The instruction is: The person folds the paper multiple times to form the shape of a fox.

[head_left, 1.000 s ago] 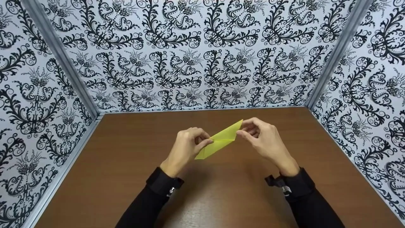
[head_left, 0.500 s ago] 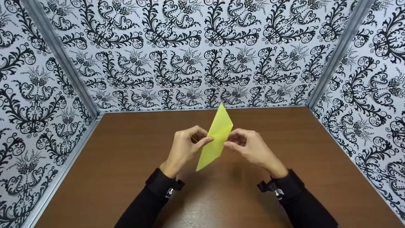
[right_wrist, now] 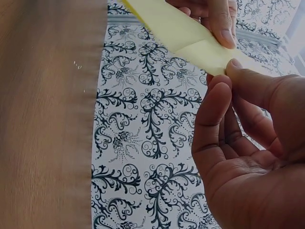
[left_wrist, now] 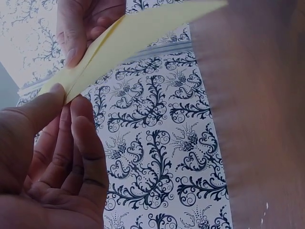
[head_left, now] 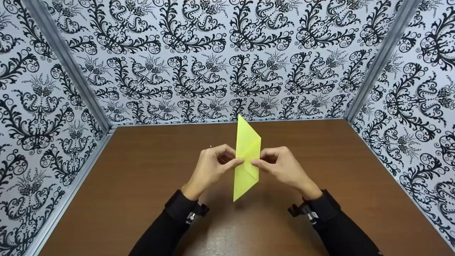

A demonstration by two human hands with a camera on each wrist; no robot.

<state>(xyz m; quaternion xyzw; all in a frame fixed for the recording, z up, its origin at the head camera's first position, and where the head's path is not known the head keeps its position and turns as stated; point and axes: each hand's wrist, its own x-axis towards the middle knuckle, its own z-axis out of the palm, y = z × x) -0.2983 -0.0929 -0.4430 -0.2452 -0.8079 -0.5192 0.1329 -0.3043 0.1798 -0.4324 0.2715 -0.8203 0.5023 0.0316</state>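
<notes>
A folded sheet of yellow paper stands nearly upright in the head view, its pointed ends at top and bottom. My left hand pinches its left edge near the middle, thumb on the near face. On the opposite edge my right hand pinches it at about the same height. Diagonal creases and a folded flap show on the near face. In the left wrist view the yellow paper passes between both thumbs. The right wrist view shows the paper between the right thumb and forefinger. The fingers behind the sheet are partly hidden.
Beneath the hands lies a brown wooden tabletop. White walls with black scroll patterns rise at the back and on both sides, joined by grey metal corner posts. Each wrist carries a black strap with a small device.
The yellow paper has turned from a slanted position to nearly upright. My right hand has moved left and down from the paper's upper corner to its right edge; the left hand has stayed nearly in place.
</notes>
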